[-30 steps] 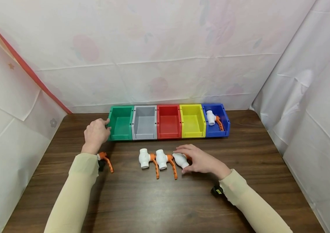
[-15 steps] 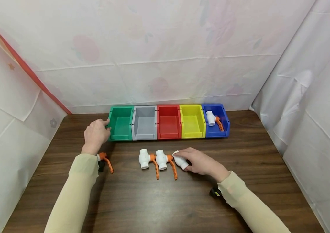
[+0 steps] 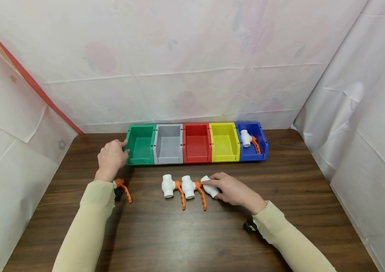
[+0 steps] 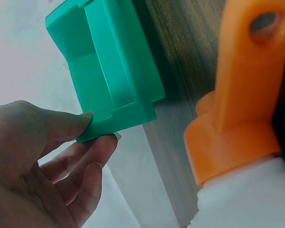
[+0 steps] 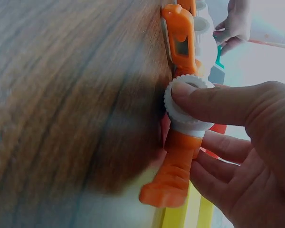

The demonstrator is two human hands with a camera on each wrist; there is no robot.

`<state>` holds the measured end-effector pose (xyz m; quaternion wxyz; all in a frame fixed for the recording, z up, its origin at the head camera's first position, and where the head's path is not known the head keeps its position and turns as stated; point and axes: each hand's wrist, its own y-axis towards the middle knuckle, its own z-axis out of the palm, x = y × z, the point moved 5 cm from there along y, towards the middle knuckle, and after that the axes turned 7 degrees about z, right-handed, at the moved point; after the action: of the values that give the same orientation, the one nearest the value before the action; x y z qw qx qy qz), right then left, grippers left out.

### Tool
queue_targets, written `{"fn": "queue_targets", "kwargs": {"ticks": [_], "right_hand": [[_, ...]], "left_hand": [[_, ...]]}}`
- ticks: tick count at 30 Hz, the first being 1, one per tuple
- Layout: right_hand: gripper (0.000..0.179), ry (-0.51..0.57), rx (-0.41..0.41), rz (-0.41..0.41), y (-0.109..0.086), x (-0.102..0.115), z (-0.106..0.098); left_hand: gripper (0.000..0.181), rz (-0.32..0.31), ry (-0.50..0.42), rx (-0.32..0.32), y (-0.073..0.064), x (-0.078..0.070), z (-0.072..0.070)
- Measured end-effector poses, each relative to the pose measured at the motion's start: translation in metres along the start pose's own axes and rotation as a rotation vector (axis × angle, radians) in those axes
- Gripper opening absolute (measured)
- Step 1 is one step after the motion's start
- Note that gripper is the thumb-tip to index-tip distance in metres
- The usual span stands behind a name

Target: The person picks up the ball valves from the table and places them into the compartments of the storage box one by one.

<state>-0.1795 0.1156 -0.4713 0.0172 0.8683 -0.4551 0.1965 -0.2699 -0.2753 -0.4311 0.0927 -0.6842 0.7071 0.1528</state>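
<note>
My left hand [image 3: 111, 156] pinches the side wall of the green bin [image 4: 118, 57] between thumb and fingers. A ball valve [image 3: 124, 189] with an orange lever lies beside my left wrist, partly hidden by the sleeve. My right hand [image 3: 238, 190] grips a white ball valve [image 3: 209, 187], tilted in the head view; in the right wrist view the thumb presses on its ribbed end, and its orange lever [image 5: 168, 180] shows below. Left of it, two similar ball valves lie side by side, the nearer one [image 3: 188, 187] and the farther one [image 3: 168, 186].
Grey [image 3: 168, 141], red [image 3: 197, 141], yellow [image 3: 224, 141] and blue bins [image 3: 262, 153] stand in a row with the green one at the back of the wooden table [image 3: 179, 241]. Another valve [image 3: 245, 138] lies in the blue bin. Light curtains hang behind and at both sides.
My right hand has come slightly down and closed more tightly around the valve, whose orange part is now hidden in the head view. The left hand stays at the green bin.
</note>
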Motion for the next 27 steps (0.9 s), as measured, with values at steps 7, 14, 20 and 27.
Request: {"fn": "queue_targets", "kwargs": {"ticks": [7,14,20,27], "right_hand": [[0.059,0.022,-0.074,-0.026,-0.002,-0.001,-0.008],[0.061,0.038,-0.192,0.014,-0.001,-0.007,-0.023],[0.061,0.062,-0.334,0.089,0.002,-0.017,-0.043],[0.06,0.085,-0.499,0.144,0.009,-0.032,-0.063]], "left_hand": [[0.047,-0.006,-0.002,-0.001,0.0,0.0,0.0],[0.046,-0.001,0.002,-0.011,0.0,0.0,-0.001],[0.046,-0.002,0.003,-0.014,-0.001,0.0,-0.001],[0.047,-0.003,-0.002,-0.014,-0.001,0.0,-0.001]]}}
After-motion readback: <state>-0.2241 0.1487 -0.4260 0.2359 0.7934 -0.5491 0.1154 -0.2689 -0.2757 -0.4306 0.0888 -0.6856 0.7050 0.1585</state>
